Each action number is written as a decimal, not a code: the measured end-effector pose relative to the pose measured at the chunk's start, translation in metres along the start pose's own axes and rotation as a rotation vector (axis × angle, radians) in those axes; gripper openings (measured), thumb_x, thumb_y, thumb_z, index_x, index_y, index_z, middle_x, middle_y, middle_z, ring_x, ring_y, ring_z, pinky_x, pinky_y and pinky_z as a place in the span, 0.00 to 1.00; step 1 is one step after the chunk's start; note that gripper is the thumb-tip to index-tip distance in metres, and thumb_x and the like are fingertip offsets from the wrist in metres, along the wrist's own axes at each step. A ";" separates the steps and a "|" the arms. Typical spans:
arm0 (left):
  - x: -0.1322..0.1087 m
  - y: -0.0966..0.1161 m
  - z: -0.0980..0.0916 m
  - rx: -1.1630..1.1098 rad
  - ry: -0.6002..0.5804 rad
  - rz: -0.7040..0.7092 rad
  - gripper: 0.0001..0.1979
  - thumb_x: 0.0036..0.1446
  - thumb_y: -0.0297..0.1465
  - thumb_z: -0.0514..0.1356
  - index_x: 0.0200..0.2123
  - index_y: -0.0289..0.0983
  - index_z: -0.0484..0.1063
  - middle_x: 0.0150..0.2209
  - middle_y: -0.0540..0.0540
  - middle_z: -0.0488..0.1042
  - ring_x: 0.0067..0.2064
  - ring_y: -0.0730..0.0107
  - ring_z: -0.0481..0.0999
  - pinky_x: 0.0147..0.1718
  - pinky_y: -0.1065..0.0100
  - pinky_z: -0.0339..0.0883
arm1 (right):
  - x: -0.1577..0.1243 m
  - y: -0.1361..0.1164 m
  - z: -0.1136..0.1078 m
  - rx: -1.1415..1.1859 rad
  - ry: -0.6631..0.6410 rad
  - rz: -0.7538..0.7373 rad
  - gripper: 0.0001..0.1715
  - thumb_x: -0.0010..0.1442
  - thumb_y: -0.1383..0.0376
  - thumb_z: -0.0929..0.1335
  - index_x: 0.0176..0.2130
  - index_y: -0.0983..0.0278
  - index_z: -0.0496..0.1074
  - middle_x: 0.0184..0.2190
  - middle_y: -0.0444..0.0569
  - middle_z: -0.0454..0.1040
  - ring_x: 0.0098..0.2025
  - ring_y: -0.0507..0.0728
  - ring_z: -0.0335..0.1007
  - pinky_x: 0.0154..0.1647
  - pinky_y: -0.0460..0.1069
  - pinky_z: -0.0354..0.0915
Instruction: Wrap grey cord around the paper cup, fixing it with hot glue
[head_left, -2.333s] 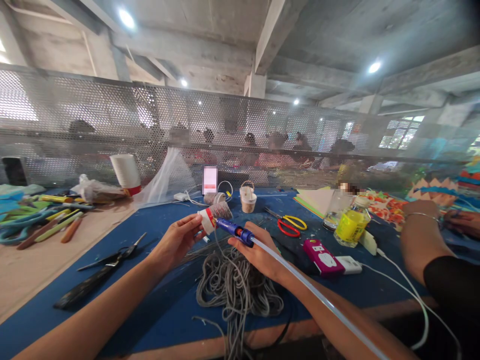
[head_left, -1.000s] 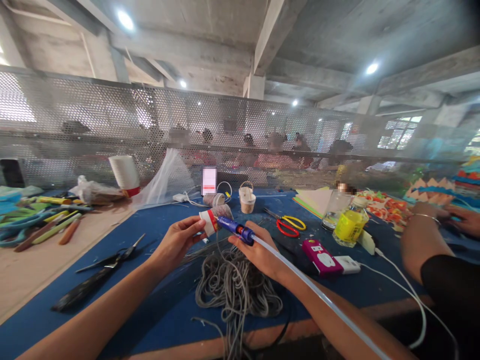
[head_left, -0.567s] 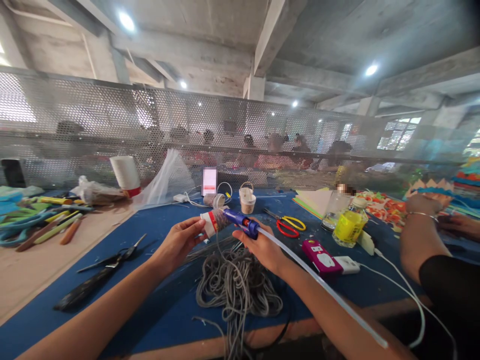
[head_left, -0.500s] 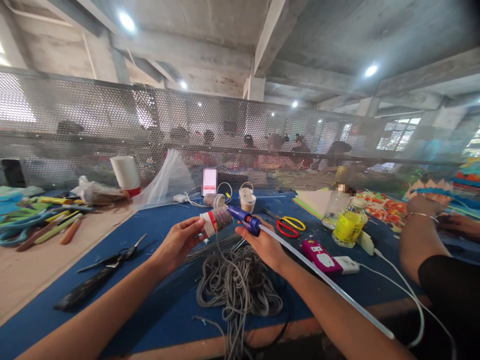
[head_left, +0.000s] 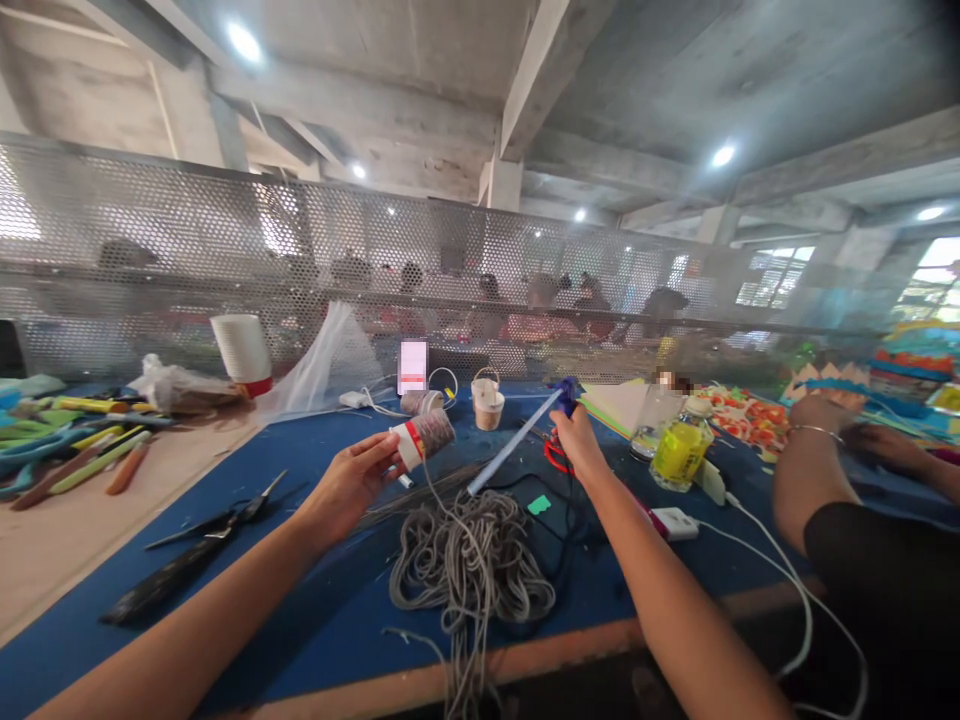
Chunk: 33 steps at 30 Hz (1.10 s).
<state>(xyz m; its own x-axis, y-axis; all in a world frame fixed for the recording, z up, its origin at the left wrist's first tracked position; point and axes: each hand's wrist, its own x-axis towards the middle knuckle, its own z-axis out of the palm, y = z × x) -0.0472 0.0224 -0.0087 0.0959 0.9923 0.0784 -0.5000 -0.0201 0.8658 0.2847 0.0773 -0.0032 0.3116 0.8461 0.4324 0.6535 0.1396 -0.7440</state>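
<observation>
My left hand [head_left: 346, 488] is closed on a paper cup [head_left: 433, 433], tilted sideways, its white rim showing and part of its wall wound with grey cord. From the cup the cord runs down to a loose heap of grey cord [head_left: 472, 560] on the blue table. Out to the right, my right hand [head_left: 576, 440] grips a blue glue gun [head_left: 564, 393], whose long clear glue stick [head_left: 510, 450] slants down to the left. A small cord-wrapped bucket with a handle [head_left: 487, 402] stands upright behind, between my hands.
Black-handled scissors [head_left: 202, 545] lie at left. Red-handled scissors [head_left: 555, 457], a yellow bottle [head_left: 681, 448] and a charger with white cables [head_left: 675, 523] are at right. Stacked paper cups [head_left: 241, 350] and a phone [head_left: 412, 367] stand behind. A co-worker's arm [head_left: 814, 470] reaches in from the right.
My right hand has carried the glue gun away from the cup, up and right, turning it so the glue stick now points left. A green scrap on the table has come into view.
</observation>
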 end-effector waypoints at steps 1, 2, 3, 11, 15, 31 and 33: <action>0.001 0.000 -0.001 -0.005 0.006 0.002 0.08 0.53 0.26 0.66 0.37 0.31 0.78 0.37 0.40 0.81 0.35 0.67 0.80 0.37 0.71 0.76 | 0.003 0.005 -0.002 -0.015 -0.007 0.032 0.20 0.64 0.60 0.58 0.51 0.69 0.62 0.27 0.50 0.74 0.25 0.56 0.73 0.26 0.48 0.68; 0.001 0.000 -0.001 -0.011 0.011 0.004 0.08 0.53 0.26 0.66 0.38 0.31 0.78 0.37 0.41 0.81 0.35 0.67 0.80 0.37 0.70 0.76 | 0.006 0.008 -0.003 -0.034 -0.012 0.064 0.20 0.65 0.60 0.58 0.51 0.70 0.61 0.28 0.50 0.75 0.25 0.56 0.74 0.27 0.48 0.69; 0.001 0.001 -0.001 -0.018 0.015 0.006 0.08 0.53 0.26 0.66 0.38 0.32 0.79 0.37 0.42 0.81 0.35 0.67 0.80 0.37 0.71 0.76 | 0.008 0.011 -0.005 -0.058 -0.013 0.093 0.20 0.65 0.61 0.58 0.52 0.70 0.61 0.30 0.52 0.75 0.26 0.56 0.74 0.28 0.49 0.69; -0.003 0.006 0.003 -0.032 -0.015 0.030 0.09 0.53 0.27 0.66 0.38 0.31 0.79 0.36 0.42 0.81 0.34 0.69 0.80 0.35 0.72 0.76 | 0.003 0.014 -0.008 -0.379 0.015 0.169 0.29 0.62 0.66 0.62 0.59 0.77 0.54 0.55 0.71 0.62 0.53 0.65 0.69 0.51 0.53 0.65; -0.004 0.006 0.003 -0.032 -0.031 0.017 0.09 0.53 0.27 0.66 0.39 0.31 0.78 0.37 0.42 0.81 0.34 0.70 0.79 0.37 0.72 0.76 | -0.006 0.009 0.002 -0.510 -0.063 0.159 0.28 0.62 0.68 0.62 0.59 0.77 0.55 0.55 0.72 0.61 0.51 0.65 0.70 0.50 0.54 0.66; -0.008 0.001 0.010 -0.022 -0.064 -0.054 0.10 0.54 0.28 0.65 0.41 0.35 0.78 0.42 0.41 0.81 0.40 0.64 0.80 0.39 0.70 0.75 | -0.026 0.003 0.000 -0.779 -0.126 0.017 0.17 0.63 0.73 0.60 0.51 0.75 0.67 0.50 0.70 0.66 0.55 0.68 0.65 0.52 0.62 0.61; -0.009 0.001 0.011 -0.025 -0.065 -0.058 0.10 0.54 0.28 0.65 0.41 0.34 0.78 0.41 0.40 0.81 0.39 0.65 0.80 0.39 0.71 0.75 | -0.027 -0.005 -0.001 -0.755 -0.069 -0.045 0.16 0.64 0.69 0.62 0.51 0.72 0.68 0.53 0.68 0.65 0.59 0.69 0.60 0.56 0.64 0.57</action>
<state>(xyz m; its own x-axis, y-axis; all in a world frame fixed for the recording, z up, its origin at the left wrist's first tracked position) -0.0396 0.0120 -0.0033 0.1808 0.9816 0.0608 -0.5129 0.0413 0.8575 0.2739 0.0528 -0.0111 0.2454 0.8818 0.4028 0.9671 -0.1940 -0.1645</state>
